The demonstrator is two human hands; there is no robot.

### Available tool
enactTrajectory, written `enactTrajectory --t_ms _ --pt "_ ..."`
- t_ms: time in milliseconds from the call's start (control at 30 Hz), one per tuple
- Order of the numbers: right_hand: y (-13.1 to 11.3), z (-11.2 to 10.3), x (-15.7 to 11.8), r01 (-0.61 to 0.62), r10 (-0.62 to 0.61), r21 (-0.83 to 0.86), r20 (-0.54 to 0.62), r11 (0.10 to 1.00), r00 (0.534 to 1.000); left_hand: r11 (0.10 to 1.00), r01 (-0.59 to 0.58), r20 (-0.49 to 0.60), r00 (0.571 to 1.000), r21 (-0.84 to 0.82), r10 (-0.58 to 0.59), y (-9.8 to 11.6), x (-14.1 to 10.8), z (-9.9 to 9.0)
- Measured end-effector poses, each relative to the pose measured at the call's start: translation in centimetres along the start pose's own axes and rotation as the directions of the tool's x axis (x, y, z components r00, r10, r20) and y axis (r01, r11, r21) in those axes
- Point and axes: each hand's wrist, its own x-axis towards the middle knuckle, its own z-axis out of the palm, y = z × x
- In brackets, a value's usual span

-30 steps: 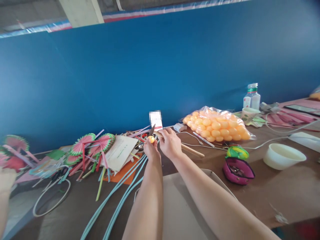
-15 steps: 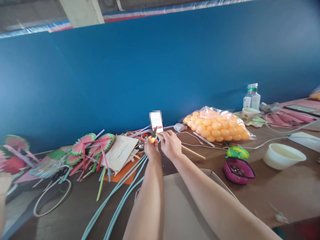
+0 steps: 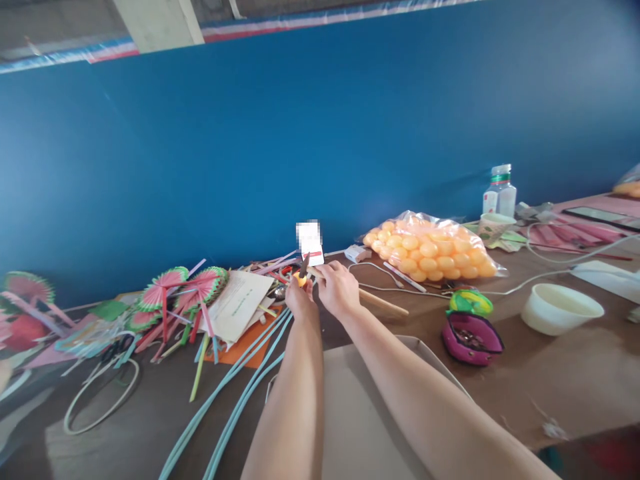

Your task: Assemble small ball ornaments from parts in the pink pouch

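Note:
My left hand [image 3: 301, 298] is closed around a small orange ball [image 3: 301, 279]. A dark pointed blade [image 3: 304, 265] stands up beside the ball, close to my left fingertips. My right hand [image 3: 338, 288], just to the right, has its fingers wrapped round a light wooden stick [image 3: 383, 303]; the stick runs out under the hand to the lower right, and its other end shows near the ball. Behind both hands a phone with a lit white screen [image 3: 312, 253] leans upright. Where the blade is held is hidden.
Paper fans [image 3: 203, 288], papers [image 3: 239, 303] and pale blue tubes [image 3: 225, 393] lie on the left. To the right are a bag of orange balls [image 3: 435, 250], a pink pouch [image 3: 471, 339], a white bowl [image 3: 561, 308] and bottles [image 3: 500, 193]. A grey box [image 3: 370, 400] sits below my arms.
The view has shifted slightly, so most things sit a little further left. Both hands keep their holds, and the blade and ball have barely changed place between them.

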Motion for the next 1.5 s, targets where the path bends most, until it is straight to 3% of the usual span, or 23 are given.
enactTrajectory --t_ms 167,333,467,600,767,933,1067,1333,1500 --pt "0.0 0.0 0.1 -0.012 0.013 0.022 -0.061 1.000 0.998 1.000 -0.027 -0.004 1.000 0.005 0.027 0.1 -0.2 0.0" --pt "0.2 0.2 0.1 -0.009 0.009 0.009 -0.003 1.000 1.000 1.000 -0.010 -0.022 1.000 0.005 0.010 0.2 -0.2 0.1" --pt "0.2 0.1 0.1 -0.014 0.014 0.003 -0.037 1.000 0.999 0.999 -0.027 -0.020 0.999 0.016 0.028 0.1 0.0 0.0" --pt "0.2 0.1 0.1 -0.016 0.017 -0.011 0.026 1.000 1.000 0.999 -0.028 -0.020 0.999 0.037 0.029 0.1 0.0 0.0" --pt "0.3 0.3 0.1 -0.018 0.018 0.015 -0.055 1.000 0.998 0.998 -0.047 -0.025 0.998 0.049 0.049 0.0 0.1 -0.1" --pt "0.4 0.3 0.1 -0.006 0.006 0.007 0.006 1.000 1.000 0.997 -0.043 -0.020 0.999 0.060 0.045 0.1 0.0 -0.1" --pt "0.3 0.3 0.0 -0.018 0.019 0.007 -0.037 1.000 0.999 0.996 -0.065 -0.027 0.997 0.061 0.067 0.0 0.3 -0.2" --pt "0.5 0.4 0.2 -0.034 0.036 -0.024 0.068 0.999 0.997 0.988 -0.095 -0.064 0.993 0.120 0.103 0.2 0.3 -0.2" --pt "1.6 -0.1 0.7 -0.141 0.168 -0.128 0.241 0.982 0.956 0.960 -0.191 -0.093 0.973 0.204 0.213 0.3 0.3 -0.2"
